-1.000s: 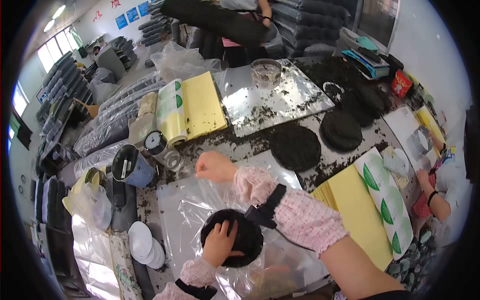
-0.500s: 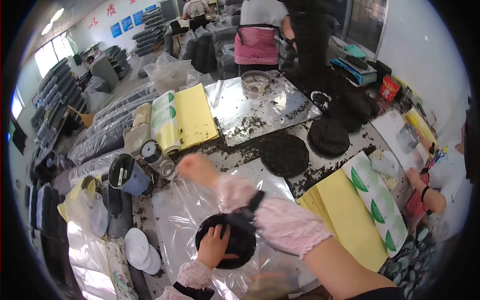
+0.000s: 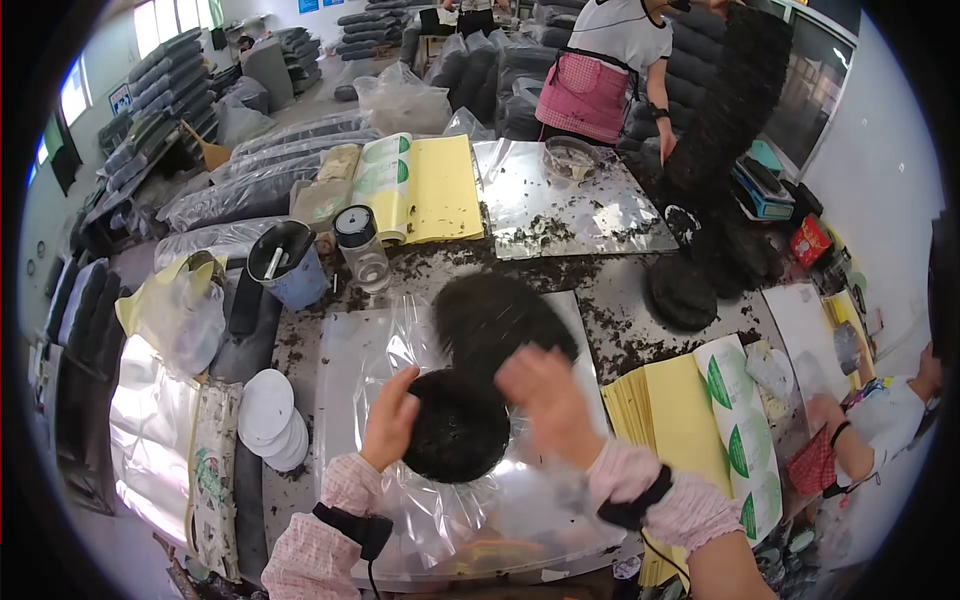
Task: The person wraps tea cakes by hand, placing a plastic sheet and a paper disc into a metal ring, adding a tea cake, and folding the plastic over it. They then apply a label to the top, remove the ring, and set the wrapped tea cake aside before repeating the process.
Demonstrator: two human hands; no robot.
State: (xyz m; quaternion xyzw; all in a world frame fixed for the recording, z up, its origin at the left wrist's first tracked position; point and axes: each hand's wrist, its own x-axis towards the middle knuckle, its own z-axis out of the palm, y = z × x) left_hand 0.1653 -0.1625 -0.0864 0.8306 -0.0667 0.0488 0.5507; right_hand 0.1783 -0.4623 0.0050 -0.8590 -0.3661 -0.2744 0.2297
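Note:
My left hand [image 3: 388,420] rests at the left rim of a black round bowl [image 3: 455,432], with its fingers closed round the edge. The bowl sits on clear plastic film [image 3: 400,345], with a dark, glossy inside. A round cake of dark, flaky dried material [image 3: 500,318] is tilted and smeared by motion just beyond the bowl. My right hand [image 3: 545,400], also blurred, grips its near right edge, and some fingers cannot be made out. Both wrists have pink checked sleeves and black straps.
More dark cakes [image 3: 682,292] and loose flakes lie at the right. Yellow paper sheets [image 3: 650,400] are beside my right arm. White discs [image 3: 268,408], a blue bucket [image 3: 300,280] and a lidded jar [image 3: 365,255] stand left. Across the table, a person [image 3: 600,80] stands by a metal tray [image 3: 600,215].
My right hand has come back from the far left to the cake, which has moved left and nearer the bowl. My left hand has gone from inside the bowl to its rim. The view has shifted.

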